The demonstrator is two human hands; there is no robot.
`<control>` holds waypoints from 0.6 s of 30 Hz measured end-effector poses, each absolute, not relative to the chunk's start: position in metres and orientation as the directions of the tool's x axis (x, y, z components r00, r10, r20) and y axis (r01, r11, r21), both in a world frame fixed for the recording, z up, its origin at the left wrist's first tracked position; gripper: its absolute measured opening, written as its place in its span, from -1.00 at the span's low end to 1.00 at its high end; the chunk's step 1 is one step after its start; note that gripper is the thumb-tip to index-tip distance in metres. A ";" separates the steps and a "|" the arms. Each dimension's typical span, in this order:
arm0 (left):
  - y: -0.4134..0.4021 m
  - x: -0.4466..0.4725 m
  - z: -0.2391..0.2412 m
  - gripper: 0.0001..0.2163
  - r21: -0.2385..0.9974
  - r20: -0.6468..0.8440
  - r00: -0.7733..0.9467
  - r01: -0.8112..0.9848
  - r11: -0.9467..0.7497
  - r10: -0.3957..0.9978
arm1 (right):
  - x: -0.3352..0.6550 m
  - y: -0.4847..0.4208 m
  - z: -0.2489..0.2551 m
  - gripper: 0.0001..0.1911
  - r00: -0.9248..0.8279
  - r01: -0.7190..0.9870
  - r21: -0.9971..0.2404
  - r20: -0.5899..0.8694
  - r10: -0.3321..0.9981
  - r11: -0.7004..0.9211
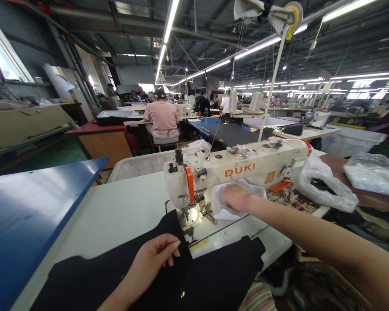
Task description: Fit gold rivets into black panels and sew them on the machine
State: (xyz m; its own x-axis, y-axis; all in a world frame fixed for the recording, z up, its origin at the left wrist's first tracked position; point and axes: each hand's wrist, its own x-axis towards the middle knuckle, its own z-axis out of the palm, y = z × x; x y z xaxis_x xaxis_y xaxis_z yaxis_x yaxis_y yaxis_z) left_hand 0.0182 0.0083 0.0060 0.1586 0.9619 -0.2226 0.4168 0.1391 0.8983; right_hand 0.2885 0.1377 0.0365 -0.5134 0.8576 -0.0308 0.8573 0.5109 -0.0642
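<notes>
My left hand is over the black fabric piece, thumb and forefinger pressed together and the other fingers curled. What it pinches, if anything, cannot be made out. The black fabric lies across the table front, its upper corner close to the needle area of the white sewing machine. My right hand reaches under the machine's arm into a white plastic bag or cloth; its fingertips are hidden there. A second black flap lies at the right of the fabric.
A blue table stands at left, and a white bin is behind the machine. Plastic bags and small metal parts lie right of it. Thread cones stand behind. A person in pink sits further ahead.
</notes>
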 end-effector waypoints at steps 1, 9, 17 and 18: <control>0.008 0.018 0.005 -0.66 0.900 -0.224 0.160 0.413 0.141 0.961 | 0.289 0.140 0.038 -0.89 -0.528 0.849 -0.067 -0.047 0.848 0.524; 0.009 0.016 -0.001 -0.68 0.909 -0.217 0.179 0.395 0.131 0.960 | 0.289 0.149 0.041 -0.90 -0.582 0.812 -0.045 -0.141 0.801 0.582; 0.009 0.019 0.004 -0.68 0.906 -0.210 0.153 0.402 0.133 0.966 | 0.292 0.147 0.046 -0.93 -0.591 0.805 -0.057 -0.157 0.791 0.590; 0.009 0.019 0.004 -0.68 0.907 -0.211 0.153 0.400 0.135 0.965 | 0.295 0.145 0.047 -0.92 -0.588 0.808 -0.083 -0.142 0.796 0.583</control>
